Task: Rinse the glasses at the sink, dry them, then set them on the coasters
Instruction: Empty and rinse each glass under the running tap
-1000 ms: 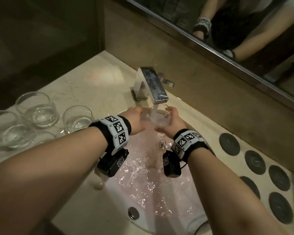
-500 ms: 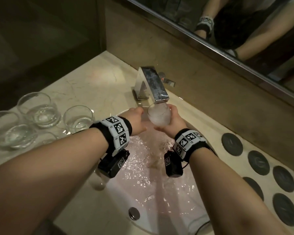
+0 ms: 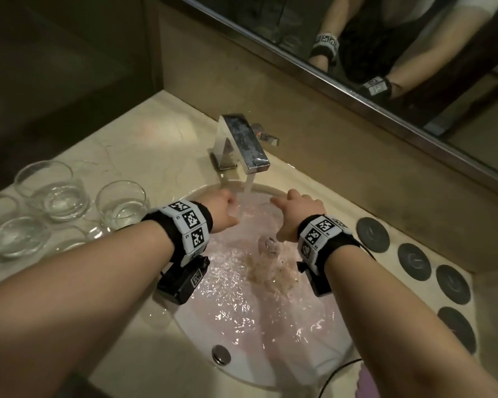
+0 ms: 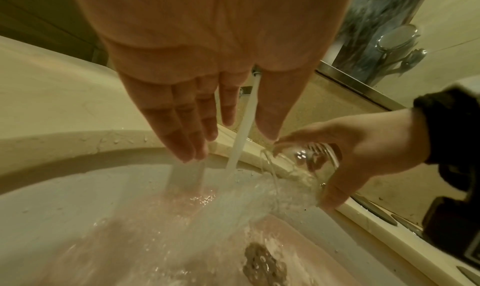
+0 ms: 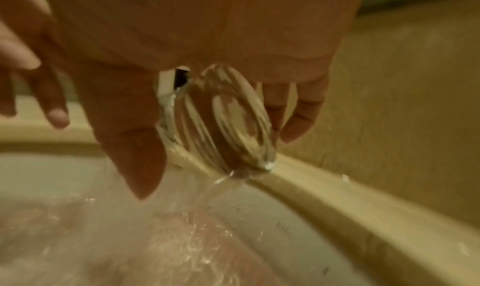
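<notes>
The left hand point(image 4: 207, 69) has let go, fingers straight beside the tap point(image 3: 242, 145) stream. The right hand point(image 4: 345, 147) alone grips the glass point(image 4: 309, 163), tipped and pouring out right of the tap. Rinsing looks finished; drying likely comes next.

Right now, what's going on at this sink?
A person is rinsing a small clear glass at a white oval sink. The right hand holds it tipped, pouring water into the basin beside the stream from the square chrome faucet. The left hand is open and holds nothing, fingers in the water. Other clear glasses wait on the counter to the left; the dark round coasters on the right carry nothing yet.
</notes>
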{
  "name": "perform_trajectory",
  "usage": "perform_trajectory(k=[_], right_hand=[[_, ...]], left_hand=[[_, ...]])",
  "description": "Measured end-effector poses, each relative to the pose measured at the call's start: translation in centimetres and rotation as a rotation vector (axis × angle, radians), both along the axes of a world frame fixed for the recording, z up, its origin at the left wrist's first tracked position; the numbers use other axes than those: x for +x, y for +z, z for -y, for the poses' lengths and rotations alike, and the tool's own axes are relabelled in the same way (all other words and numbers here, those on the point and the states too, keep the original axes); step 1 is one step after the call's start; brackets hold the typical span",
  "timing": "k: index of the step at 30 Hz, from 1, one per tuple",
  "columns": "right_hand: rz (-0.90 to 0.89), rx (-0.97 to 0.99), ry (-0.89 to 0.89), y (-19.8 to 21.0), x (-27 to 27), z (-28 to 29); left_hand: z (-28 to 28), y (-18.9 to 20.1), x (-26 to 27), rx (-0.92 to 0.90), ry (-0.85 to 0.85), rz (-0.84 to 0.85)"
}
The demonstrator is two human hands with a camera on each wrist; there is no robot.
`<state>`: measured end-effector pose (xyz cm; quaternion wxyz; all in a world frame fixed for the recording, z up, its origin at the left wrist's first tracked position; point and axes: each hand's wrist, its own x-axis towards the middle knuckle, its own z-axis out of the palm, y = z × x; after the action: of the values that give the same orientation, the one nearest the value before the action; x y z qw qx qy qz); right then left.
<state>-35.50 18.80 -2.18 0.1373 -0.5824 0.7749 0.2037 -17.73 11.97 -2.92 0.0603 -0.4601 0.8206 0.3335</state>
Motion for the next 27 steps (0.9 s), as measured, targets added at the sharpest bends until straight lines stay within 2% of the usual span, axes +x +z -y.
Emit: perform_trajectory(k=[2, 3, 7, 12, 16, 19, 24, 27], right_hand=[[-0.019, 0.014, -0.018, 0.3, -0.1, 0.0], [0.044, -0.004, -0.055, 0.4, -0.2, 0.0], [0.521, -0.188, -0.215, -0.6, -0.2, 0.5], [0.844, -0.329, -0.41, -2.8, 0.3, 1.7], [0.99, -0.424, -0.5, -4.0, -0.1, 2.4], [1.116, -0.451, -0.56, -4.5, -0.6, 2.5], [1.441, -0.44, -0.626, -5.0, -1.1, 2.2], [1.451, -0.432, -0.681, -4.8, -0.6, 2.4]], left_hand=[[-0.2, -0.1, 0.1, 0.006, -0.017, -0.013], [-0.2, -0.2, 0.2, 0.016, -0.014, -0.022], [0.2, -0.6, 0.3, 0.039, 0.056, -0.116], [0.8, -0.7, -0.2, 0.057, 0.101, -0.168], [1.4, -1.8, -0.6, 0.132, 0.196, -0.243], [1.8, -2.8, -0.9, 0.226, 0.301, -0.375], [1.9, -2.1, -1.8, 0.338, 0.423, -0.516], [2.5, -2.2, -2.1, 0.364, 0.475, -0.553]])
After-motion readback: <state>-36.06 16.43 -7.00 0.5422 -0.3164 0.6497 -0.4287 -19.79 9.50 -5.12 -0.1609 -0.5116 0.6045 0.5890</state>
